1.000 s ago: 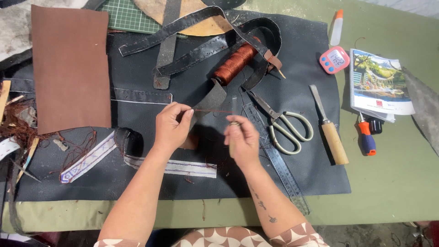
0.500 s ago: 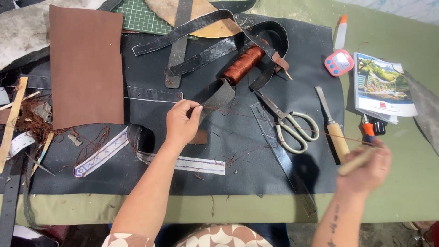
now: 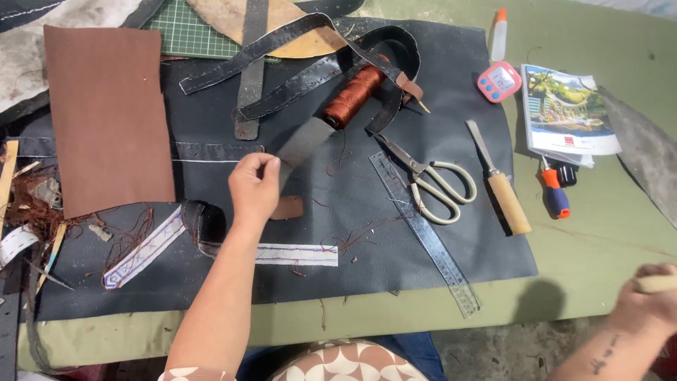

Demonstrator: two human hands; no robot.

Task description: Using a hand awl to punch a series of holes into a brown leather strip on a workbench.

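Scissors (image 3: 431, 189) lie between ruler (image 3: 425, 233) and, seemingly, a chisel (image 3: 502, 182).

Green-covered worktable (image 3: 599, 233), grey floor (image 3: 493, 353)

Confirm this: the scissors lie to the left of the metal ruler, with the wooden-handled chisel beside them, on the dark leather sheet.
Not quite. In the head view the scissors lie to the right of the metal ruler, not the left. The rest holds: the wooden-handled chisel lies beside them on the dark leather sheet.
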